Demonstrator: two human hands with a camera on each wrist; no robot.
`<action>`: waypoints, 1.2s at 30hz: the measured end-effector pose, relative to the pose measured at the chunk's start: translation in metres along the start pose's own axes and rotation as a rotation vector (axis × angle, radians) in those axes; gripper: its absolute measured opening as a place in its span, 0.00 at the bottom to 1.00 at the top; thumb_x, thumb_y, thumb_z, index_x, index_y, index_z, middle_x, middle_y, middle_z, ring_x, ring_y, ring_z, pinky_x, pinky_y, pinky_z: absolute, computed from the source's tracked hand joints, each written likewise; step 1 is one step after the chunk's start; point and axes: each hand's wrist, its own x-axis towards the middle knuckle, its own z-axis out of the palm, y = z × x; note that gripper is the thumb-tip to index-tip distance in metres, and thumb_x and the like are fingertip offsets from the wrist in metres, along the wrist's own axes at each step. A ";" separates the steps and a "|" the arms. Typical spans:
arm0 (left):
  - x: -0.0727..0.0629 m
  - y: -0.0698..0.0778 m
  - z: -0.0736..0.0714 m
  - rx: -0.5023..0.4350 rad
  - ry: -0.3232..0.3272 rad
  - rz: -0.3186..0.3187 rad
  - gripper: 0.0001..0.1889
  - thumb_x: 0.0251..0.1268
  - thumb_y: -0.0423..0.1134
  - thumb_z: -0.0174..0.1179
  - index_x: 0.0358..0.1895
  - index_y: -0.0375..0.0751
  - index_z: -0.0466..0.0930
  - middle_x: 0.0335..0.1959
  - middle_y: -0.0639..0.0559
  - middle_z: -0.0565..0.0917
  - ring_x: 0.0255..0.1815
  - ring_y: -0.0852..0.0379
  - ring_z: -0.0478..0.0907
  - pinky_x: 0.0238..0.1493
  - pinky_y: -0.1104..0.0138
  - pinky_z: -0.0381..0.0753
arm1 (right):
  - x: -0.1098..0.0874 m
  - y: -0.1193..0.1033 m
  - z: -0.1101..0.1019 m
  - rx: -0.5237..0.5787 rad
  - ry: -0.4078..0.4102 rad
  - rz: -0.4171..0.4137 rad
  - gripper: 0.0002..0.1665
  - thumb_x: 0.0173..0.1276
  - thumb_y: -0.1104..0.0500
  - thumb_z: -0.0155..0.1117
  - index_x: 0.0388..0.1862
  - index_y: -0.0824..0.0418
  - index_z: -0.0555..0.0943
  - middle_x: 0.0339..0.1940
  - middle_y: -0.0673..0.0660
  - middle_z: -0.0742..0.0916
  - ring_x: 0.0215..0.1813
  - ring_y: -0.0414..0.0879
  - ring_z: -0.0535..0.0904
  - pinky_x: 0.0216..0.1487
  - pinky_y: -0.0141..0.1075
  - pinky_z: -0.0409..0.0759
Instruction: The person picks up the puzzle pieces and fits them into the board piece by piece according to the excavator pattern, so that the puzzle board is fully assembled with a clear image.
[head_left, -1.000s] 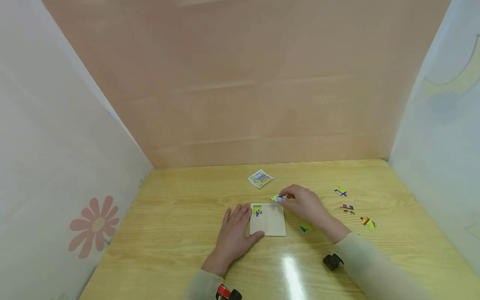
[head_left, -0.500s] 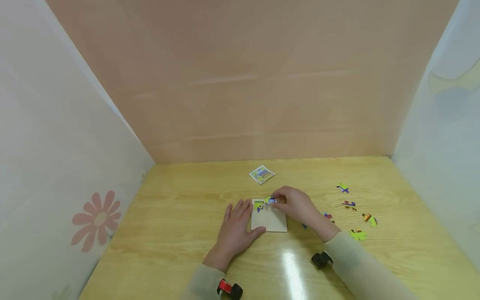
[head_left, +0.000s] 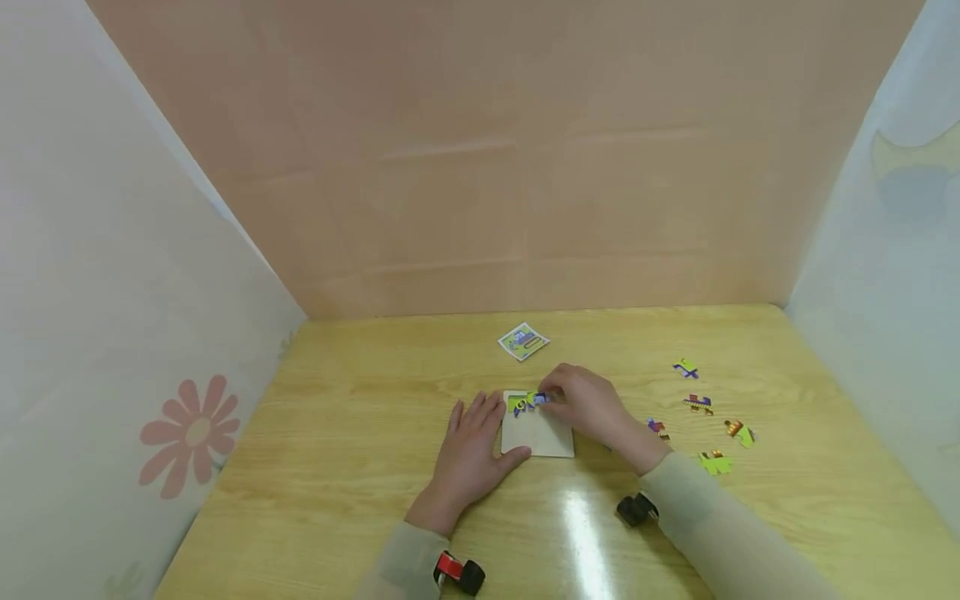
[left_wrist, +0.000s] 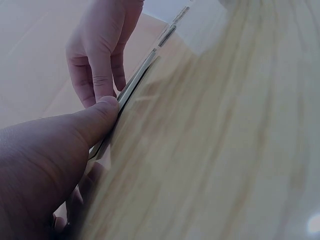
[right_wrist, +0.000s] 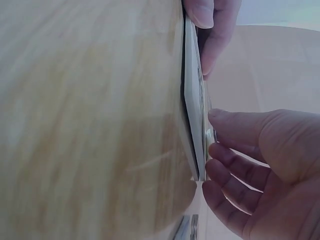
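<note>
A pale square puzzle board (head_left: 537,437) lies flat on the table. One green and purple jigsaw piece (head_left: 516,406) sits in its back left corner. My right hand (head_left: 592,408) pinches another jigsaw piece (head_left: 537,399), green and blue, between thumb and fingers, right beside that corner piece and low over the tray. Along the board's left side lies my left hand (head_left: 471,454), fingers stretched forward. Its thumb (left_wrist: 102,117) rests on the board's front edge in the left wrist view. From the right wrist, the right thumb (right_wrist: 235,125) shows close to the board's surface.
A small picture card (head_left: 523,342) with a vehicle print lies behind the board. Several loose jigsaw pieces are scattered to the right, among them a striped one (head_left: 698,404) and a green one (head_left: 716,462). A peach wall (head_left: 480,167) closes off the table's back.
My right hand has moved left with its jigsaw piece, from the board's back right edge to beside the corner piece. The left hand has kept its place on the board.
</note>
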 end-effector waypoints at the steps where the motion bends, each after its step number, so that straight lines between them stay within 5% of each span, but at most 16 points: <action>1: 0.001 0.000 -0.001 -0.002 0.003 0.001 0.48 0.77 0.72 0.60 0.85 0.39 0.69 0.88 0.48 0.64 0.90 0.45 0.55 0.90 0.44 0.43 | 0.001 -0.001 0.000 -0.005 0.002 0.001 0.13 0.68 0.58 0.84 0.49 0.58 0.93 0.49 0.54 0.91 0.52 0.54 0.88 0.55 0.54 0.89; 36: -0.001 0.000 -0.001 0.007 0.005 0.008 0.47 0.78 0.72 0.59 0.85 0.39 0.69 0.88 0.48 0.64 0.90 0.46 0.55 0.90 0.43 0.44 | 0.002 -0.011 -0.001 -0.112 -0.059 0.033 0.18 0.66 0.54 0.86 0.54 0.54 0.94 0.54 0.54 0.91 0.53 0.54 0.87 0.49 0.51 0.89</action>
